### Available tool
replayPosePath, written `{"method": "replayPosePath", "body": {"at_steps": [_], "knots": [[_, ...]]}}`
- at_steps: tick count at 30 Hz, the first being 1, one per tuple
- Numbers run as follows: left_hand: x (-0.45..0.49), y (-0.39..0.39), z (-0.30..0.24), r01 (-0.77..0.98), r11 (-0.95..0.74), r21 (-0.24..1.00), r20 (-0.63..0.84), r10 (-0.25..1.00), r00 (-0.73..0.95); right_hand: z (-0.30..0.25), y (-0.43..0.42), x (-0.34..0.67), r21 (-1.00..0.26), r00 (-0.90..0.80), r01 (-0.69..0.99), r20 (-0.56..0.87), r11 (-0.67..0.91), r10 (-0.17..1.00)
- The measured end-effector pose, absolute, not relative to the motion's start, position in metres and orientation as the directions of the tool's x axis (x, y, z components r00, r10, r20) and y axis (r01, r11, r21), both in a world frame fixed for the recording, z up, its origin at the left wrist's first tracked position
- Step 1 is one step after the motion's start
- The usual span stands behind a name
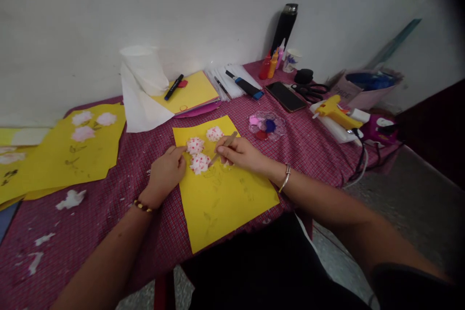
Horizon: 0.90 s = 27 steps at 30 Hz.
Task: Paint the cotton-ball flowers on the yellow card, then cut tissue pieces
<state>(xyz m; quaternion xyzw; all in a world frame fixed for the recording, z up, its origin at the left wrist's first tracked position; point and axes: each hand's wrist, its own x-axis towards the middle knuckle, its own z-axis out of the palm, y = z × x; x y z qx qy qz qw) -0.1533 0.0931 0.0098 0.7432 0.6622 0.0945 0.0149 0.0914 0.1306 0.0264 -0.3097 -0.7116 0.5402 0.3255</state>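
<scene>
A yellow paper sheet (221, 198) lies on the red checked tablecloth (109, 213) in front of me. Three white tissue flowers with red dots sit near its top: one (195, 145), one (214, 133) and one (199, 162). My right hand (240, 153) is closed around a thin brush (224, 146), whose tip points at the lowest flower. My left hand (165, 173) rests at the sheet's left edge, fingers curled, a fingertip touching the paper beside the flowers.
A paint palette (266, 125) lies right of the sheet. Behind are a phone (285, 96), scissors (310, 89), a yellow glue gun (334, 111), paint bottles (271, 64), a black flask (285, 26), markers and a paper stack (192, 92). Finished yellow sheets (72, 150) lie left.
</scene>
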Motion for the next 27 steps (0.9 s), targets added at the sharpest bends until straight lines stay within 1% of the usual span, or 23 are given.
{"method": "replayPosePath", "body": {"at_steps": [5,8,11,15,17,20,22,24,25,26,27], "knots": [[-0.153,0.094,0.01,0.982,-0.12,0.144,0.117,0.988,0.103,0.03,0.13,0.094,-0.933,-0.625,0.12,0.195,0.339,0.756],[-0.153,0.094,0.01,0.985,-0.114,0.133,0.115,0.988,0.099,0.028,0.129,0.093,-0.922,-0.644,0.127,0.204,0.367,0.737],[-0.152,0.094,0.01,0.986,-0.113,0.124,0.117,0.988,0.099,0.027,0.129,0.093,-0.924,-0.651,0.129,0.195,0.361,0.733],[-0.152,0.094,0.01,0.986,-0.111,0.127,0.114,0.989,0.097,0.03,0.13,0.096,-0.928,-0.661,0.091,0.215,0.362,0.719],[-0.153,0.094,0.01,0.983,-0.119,0.138,0.115,0.988,0.103,0.034,0.133,0.101,-0.945,-0.632,0.058,0.214,0.321,0.745],[-0.153,0.095,0.01,0.976,-0.132,0.172,0.132,0.985,0.11,0.039,0.141,0.111,-0.971,-0.528,-0.025,0.214,0.237,0.822],[-0.153,0.095,0.009,0.967,-0.129,0.219,0.191,0.978,0.088,0.042,0.148,0.118,-0.975,-0.441,-0.082,0.221,0.207,0.87],[-0.153,0.096,0.007,0.941,-0.114,0.318,0.272,0.962,0.025,0.044,0.154,0.124,-0.975,-0.35,-0.127,0.215,0.182,0.912],[-0.153,0.097,0.006,0.91,-0.1,0.403,0.3,0.953,-0.028,0.044,0.156,0.126,-0.974,-0.307,-0.148,0.208,0.169,0.929],[-0.153,0.098,0.005,0.854,-0.08,0.513,0.304,0.948,-0.094,0.045,0.158,0.128,-0.973,-0.27,-0.167,0.2,0.159,0.942],[-0.154,0.099,0.004,0.767,-0.053,0.639,0.275,0.948,-0.163,0.046,0.159,0.129,-0.972,-0.242,-0.182,0.192,0.15,0.951]]}}
